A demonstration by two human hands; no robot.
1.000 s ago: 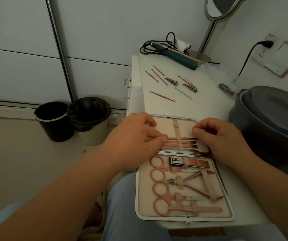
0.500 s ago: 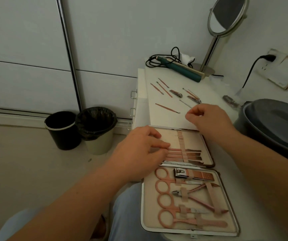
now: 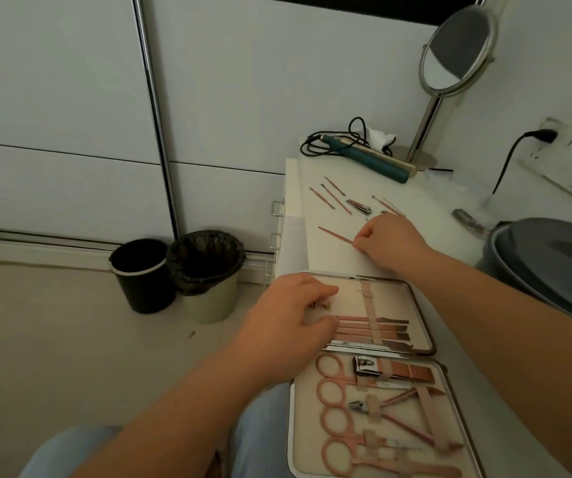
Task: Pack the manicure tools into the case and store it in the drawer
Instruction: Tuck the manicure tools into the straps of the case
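Note:
The manicure case (image 3: 419, 305) lies open on the white table. Its far half holds flat rose-gold tools under a strap; its near half holds scissors, clippers and nippers. My left hand (image 3: 291, 322) rests on the far half's left side, fingers bent on the lining and the tool ends. My right hand (image 3: 389, 241) is beyond the case, pinching the near end of a thin rose-gold stick (image 3: 334, 234) that lies on the table. Several more loose sticks (image 3: 333, 196) and a nail clipper (image 3: 358, 205) lie farther back.
A teal hair iron (image 3: 370, 158) with a black cord and a round standing mirror (image 3: 457, 53) are at the table's back. A grey lidded tub (image 3: 553, 267) is on the right. Drawer handles (image 3: 276, 208) show on the table's left side; two bins (image 3: 205, 274) stand on the floor.
My right hand has left the case, reached back across the table and taken the end of the thin stick. My left hand has stayed on the case's far half.

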